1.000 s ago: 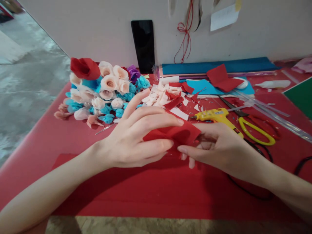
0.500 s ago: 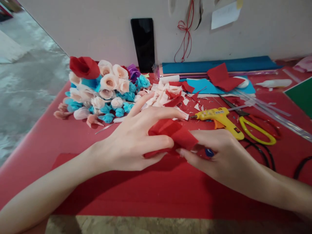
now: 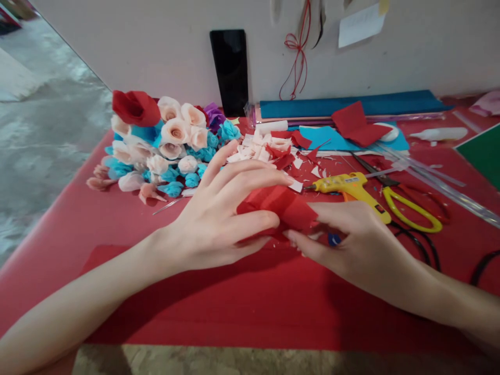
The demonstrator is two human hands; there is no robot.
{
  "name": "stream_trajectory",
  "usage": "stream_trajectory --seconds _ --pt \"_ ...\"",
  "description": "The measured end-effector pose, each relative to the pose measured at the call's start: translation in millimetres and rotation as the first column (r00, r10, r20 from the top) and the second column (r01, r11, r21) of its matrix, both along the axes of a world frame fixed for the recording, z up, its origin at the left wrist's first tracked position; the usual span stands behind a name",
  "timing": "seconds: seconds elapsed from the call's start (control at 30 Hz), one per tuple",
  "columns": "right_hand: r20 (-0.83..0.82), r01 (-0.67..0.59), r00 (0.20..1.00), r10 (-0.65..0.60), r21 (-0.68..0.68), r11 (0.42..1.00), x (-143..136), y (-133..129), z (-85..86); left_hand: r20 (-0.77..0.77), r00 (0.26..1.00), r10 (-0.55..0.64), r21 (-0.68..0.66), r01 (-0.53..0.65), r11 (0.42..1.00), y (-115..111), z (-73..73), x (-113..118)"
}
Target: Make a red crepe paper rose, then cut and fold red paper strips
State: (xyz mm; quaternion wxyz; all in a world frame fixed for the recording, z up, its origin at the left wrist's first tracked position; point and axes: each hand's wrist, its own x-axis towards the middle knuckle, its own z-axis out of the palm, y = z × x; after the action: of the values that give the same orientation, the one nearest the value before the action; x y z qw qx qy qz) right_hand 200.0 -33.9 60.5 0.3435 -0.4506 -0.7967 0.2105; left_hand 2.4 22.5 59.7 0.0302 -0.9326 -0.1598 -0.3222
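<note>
Paper (image 3: 283, 203), red, is held over the worktop (image 3: 58, 239), left hand (image 3: 214, 219) pinching it with other fingers spread, right hand (image 3: 351, 234) pinching its edge, probably to steady it. Beyond, the glue gun (image 3: 344, 185) lies within reach; the phone (image 3: 229, 73) leans on the wall (image 3: 156, 47), likely for support.

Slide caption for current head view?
Left hand and right hand hold red paper, with artificial flowers and a yellow glue gun behind.

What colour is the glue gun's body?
Yellow: the glue gun shows best in the head view, the only one here.
</note>
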Motion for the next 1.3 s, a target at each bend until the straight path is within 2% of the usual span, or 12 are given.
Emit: stream_trajectory --seconds 0.23,0.43,0.7,0.97,1.3 --pt "0.038 -0.001 0.999 0.001 0.008 1.000 -0.8 -1.6 2.4 0.019 0.999 0.036 -0.040 -0.035 0.999 -2.3 1.8 0.1" --pt "0.104 -0.005 0.995 0.001 0.038 0.999 -2.6 -5.4 1.4 -0.127 0.985 0.121 -0.026 -0.125 0.992 -5.6 2.7 -0.1" --pt "0.110 -0.074 0.992 0.068 0.049 0.996 -5.3 -6.6 -3.8 -0.201 0.970 0.139 0.006 -0.141 0.990 -10.1 3.1 -0.7" --pt "0.120 -0.104 0.987 0.104 -0.008 0.995 -3.7 -6.0 -6.2 -0.184 0.978 0.096 -0.025 -0.102 0.994 -8.7 1.6 0.0" --pt "0.079 -0.104 0.990 0.115 -0.133 0.986 2.6 -4.1 1.6 -0.134 0.990 0.052 -0.084 -0.063 0.994 -8.0 3.3 -2.0"
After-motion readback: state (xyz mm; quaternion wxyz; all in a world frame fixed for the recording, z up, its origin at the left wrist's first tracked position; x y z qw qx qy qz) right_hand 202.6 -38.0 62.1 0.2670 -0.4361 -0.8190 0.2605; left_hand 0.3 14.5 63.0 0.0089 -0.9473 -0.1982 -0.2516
